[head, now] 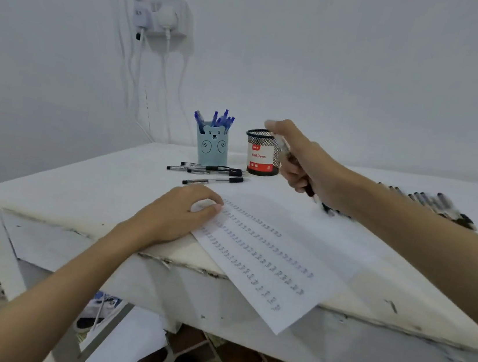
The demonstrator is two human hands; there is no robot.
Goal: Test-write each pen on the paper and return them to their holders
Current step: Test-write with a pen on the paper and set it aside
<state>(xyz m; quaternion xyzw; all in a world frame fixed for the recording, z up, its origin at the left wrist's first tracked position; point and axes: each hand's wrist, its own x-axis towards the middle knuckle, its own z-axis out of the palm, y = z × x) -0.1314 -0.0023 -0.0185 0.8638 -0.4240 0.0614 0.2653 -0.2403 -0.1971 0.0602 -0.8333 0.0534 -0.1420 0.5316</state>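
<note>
A white sheet of paper [296,267] with rows of small test marks lies at a slant over the table's front edge. My left hand [178,215] rests on the sheet's top left corner with its fingers curled down on it. My right hand [304,162] grips a clear-barrelled pen [285,150], blurred by motion, beside the black mesh holder [261,153] with a red and white "Ball Pens" label. The light blue bear holder [212,147] stands to the left with several blue pens [215,118] in it.
Several black pens [211,174] lie on the white table [84,191] in front of the holders. A row of more pens [435,203] lies at the right behind my forearm. A wall socket [165,17] with hanging cables is at the back left.
</note>
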